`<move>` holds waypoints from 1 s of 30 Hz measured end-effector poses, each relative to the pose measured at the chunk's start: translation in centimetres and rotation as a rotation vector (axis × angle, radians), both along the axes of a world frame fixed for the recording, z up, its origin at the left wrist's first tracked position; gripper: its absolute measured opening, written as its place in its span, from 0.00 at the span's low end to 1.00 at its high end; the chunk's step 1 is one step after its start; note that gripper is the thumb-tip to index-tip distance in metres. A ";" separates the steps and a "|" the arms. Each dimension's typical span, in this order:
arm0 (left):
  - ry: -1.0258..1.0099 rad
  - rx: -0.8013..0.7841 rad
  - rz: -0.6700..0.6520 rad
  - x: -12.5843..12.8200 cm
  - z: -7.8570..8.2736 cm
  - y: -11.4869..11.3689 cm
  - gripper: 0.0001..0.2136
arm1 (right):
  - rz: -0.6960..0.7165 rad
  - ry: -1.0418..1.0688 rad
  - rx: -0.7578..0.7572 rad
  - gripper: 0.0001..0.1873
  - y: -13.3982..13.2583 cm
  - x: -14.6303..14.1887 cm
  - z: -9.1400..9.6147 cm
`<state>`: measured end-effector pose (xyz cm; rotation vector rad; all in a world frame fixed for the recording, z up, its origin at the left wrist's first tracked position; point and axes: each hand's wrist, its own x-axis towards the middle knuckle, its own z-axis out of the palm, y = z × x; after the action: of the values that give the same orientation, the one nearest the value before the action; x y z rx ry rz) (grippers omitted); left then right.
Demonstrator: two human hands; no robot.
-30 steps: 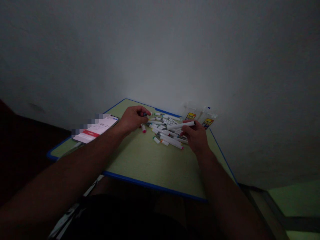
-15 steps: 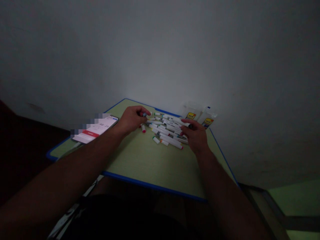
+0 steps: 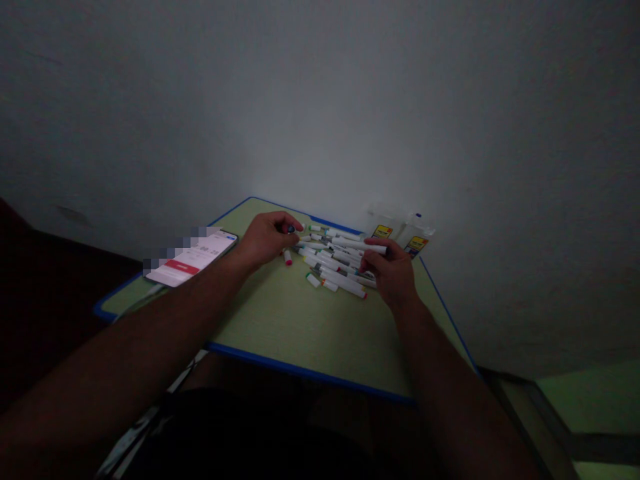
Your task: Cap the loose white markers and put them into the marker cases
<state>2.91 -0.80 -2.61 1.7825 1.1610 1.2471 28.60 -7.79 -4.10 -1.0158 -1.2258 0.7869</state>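
Head view: my right grip (image 3: 395,270) is clamped on a white marker (image 3: 353,245), which points left from it over loose markers (image 3: 345,283). My left grip (image 3: 267,237) pinches a small dark-ended item (image 3: 291,229), partly hidden. Too light a right-hand hold could drop the marker among the others.

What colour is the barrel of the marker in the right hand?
White; the marker shows best in the head view.
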 end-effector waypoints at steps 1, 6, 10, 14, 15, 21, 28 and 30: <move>-0.012 -0.006 -0.002 0.0 0.0 0.0 0.10 | 0.004 0.007 -0.001 0.12 0.0 0.0 0.0; -0.079 -0.012 -0.014 0.1 0.0 -0.2 0.09 | 0.001 0.048 -0.023 0.12 -0.1 0.0 0.2; -0.115 -0.048 -0.030 0.2 0.0 -0.2 0.07 | -0.020 0.083 -0.048 0.13 -0.1 -0.2 0.4; -0.092 -0.095 -0.064 0.2 0.0 -0.2 0.07 | -0.036 0.090 -0.072 0.14 -0.1 -0.3 0.4; -0.094 -0.104 -0.080 0.2 0.0 -0.2 0.07 | -0.035 0.089 -0.075 0.14 -0.1 -0.2 0.4; -0.144 -0.134 -0.150 0.2 0.2 -0.4 0.08 | -0.016 0.086 -0.082 0.15 0.1 -0.1 0.1; -0.107 -0.159 -0.156 0.4 0.7 -1.1 0.08 | 0.004 0.072 -0.087 0.14 0.0 -0.1 0.1; -0.110 -0.157 -0.170 0.5 0.5 -0.9 0.08 | 0.011 0.063 -0.091 0.15 0.0 -0.2 0.1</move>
<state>3.38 -1.70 -2.13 1.6384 0.9947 1.1085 28.43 -7.84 -4.02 -1.0504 -1.1513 0.8838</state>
